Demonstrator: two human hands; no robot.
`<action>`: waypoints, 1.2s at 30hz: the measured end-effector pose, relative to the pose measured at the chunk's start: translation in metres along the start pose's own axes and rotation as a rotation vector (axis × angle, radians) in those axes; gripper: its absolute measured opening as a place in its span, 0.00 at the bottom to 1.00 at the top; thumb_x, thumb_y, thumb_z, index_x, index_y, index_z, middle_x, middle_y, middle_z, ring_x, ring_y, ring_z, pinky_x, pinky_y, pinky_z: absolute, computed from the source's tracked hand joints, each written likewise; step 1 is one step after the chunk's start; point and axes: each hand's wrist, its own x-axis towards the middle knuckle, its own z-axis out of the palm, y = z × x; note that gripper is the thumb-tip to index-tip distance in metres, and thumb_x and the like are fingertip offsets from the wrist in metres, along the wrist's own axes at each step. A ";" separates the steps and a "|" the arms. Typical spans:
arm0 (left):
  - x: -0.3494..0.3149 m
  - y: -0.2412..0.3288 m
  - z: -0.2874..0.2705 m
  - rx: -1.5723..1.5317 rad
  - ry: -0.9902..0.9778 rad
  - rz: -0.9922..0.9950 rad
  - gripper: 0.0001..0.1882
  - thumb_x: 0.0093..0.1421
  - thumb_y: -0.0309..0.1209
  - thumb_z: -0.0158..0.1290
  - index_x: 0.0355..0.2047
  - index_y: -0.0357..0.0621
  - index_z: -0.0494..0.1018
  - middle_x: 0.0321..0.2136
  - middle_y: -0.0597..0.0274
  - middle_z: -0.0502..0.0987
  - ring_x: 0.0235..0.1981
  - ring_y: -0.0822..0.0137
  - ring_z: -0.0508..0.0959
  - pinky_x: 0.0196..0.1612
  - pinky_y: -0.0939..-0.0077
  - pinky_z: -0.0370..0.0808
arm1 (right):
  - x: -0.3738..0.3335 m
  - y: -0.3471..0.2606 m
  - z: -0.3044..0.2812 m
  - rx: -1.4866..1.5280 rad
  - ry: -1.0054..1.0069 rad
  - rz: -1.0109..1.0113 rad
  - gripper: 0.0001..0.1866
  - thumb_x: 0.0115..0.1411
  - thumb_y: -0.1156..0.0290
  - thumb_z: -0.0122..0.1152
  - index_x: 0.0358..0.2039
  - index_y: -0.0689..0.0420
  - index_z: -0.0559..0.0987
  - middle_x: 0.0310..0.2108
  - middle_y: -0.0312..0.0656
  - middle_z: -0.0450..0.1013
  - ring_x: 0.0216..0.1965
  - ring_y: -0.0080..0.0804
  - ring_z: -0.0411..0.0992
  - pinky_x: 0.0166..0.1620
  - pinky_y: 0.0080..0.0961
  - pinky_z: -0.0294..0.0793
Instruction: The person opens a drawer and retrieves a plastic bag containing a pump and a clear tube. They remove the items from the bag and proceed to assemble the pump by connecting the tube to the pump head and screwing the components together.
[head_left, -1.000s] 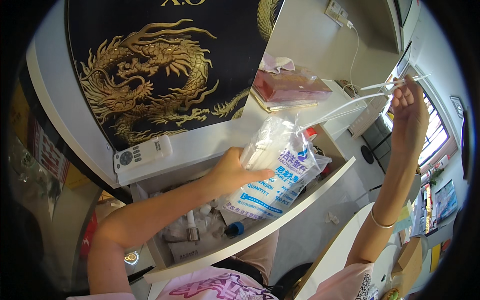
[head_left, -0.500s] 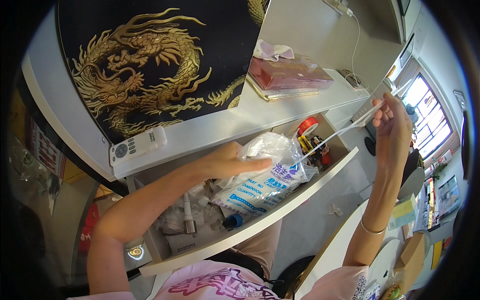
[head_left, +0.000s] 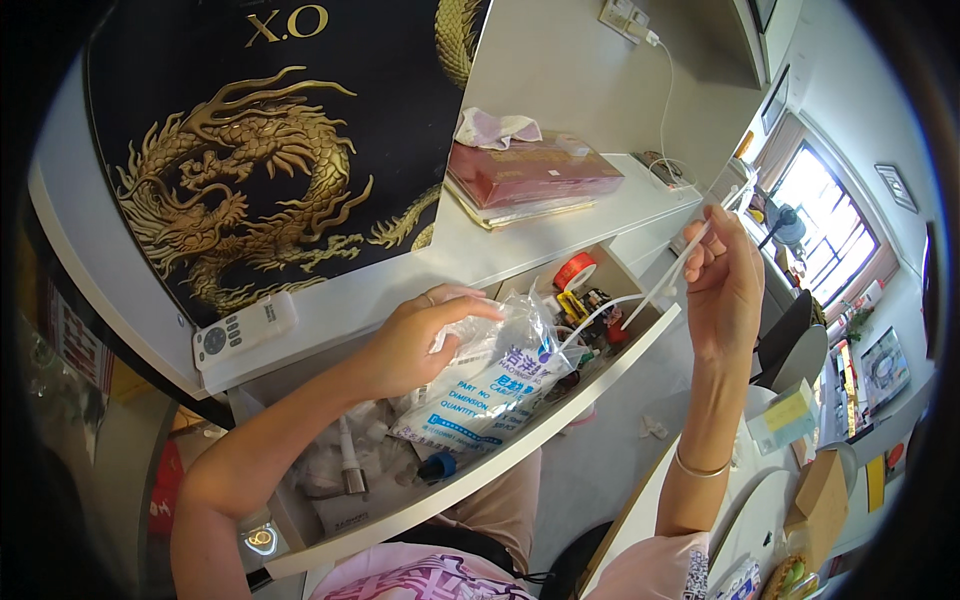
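My left hand (head_left: pixel 415 345) grips the upper edge of a clear plastic bag (head_left: pixel 485 390) with blue and purple print, its fingers curled over the crumpled film. This bag rests in an open white drawer (head_left: pixel 592 393). Raised to the right of the drawer, my right hand (head_left: pixel 728 285) pinches several long white cable ties (head_left: pixel 657 288). Their lower ends curve down toward the bag's mouth and the drawer's right end. The upper ends stick out above my fingers.
In the drawer lie red tape (head_left: pixel 575 271), a blue-capped item (head_left: pixel 437 467) and a white tube with a metal end (head_left: pixel 350 465). A white remote (head_left: pixel 245 327) and a red box (head_left: pixel 535 170) sit on the ledge, beside a dragon-decorated black panel (head_left: pixel 240 190). A round-topped table (head_left: pixel 765 530) stands at right.
My right hand has moved left and slightly down with the cable ties, which now bend more. The bag sits lower in the drawer, and my left hand has shifted up to its top edge.
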 end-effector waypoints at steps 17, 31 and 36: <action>0.011 0.030 0.014 -0.354 -0.217 -0.641 0.06 0.48 0.28 0.49 0.28 0.42 0.68 0.26 0.66 0.72 0.28 0.77 0.69 0.31 0.82 0.65 | -0.016 0.003 0.007 0.093 0.014 0.064 0.09 0.54 0.69 0.47 0.27 0.63 0.69 0.19 0.44 0.70 0.12 0.20 0.66 0.17 0.10 0.66; 0.003 0.009 0.017 -0.428 -0.250 -0.308 0.28 0.39 0.21 0.48 0.46 0.42 0.60 0.37 0.55 0.70 0.36 0.69 0.71 0.39 0.78 0.65 | -0.020 -0.009 -0.023 -0.129 0.146 -0.069 0.13 0.54 0.64 0.49 0.32 0.63 0.70 0.20 0.41 0.71 0.14 0.15 0.65 0.19 0.06 0.64; 0.003 0.015 0.011 -0.652 -0.226 -0.510 0.16 0.42 0.23 0.48 0.35 0.37 0.67 0.27 0.63 0.72 0.29 0.77 0.69 0.33 0.84 0.64 | -0.013 -0.019 -0.037 -0.100 0.200 -0.173 0.17 0.53 0.63 0.50 0.35 0.65 0.69 0.22 0.42 0.71 0.15 0.13 0.65 0.21 0.04 0.65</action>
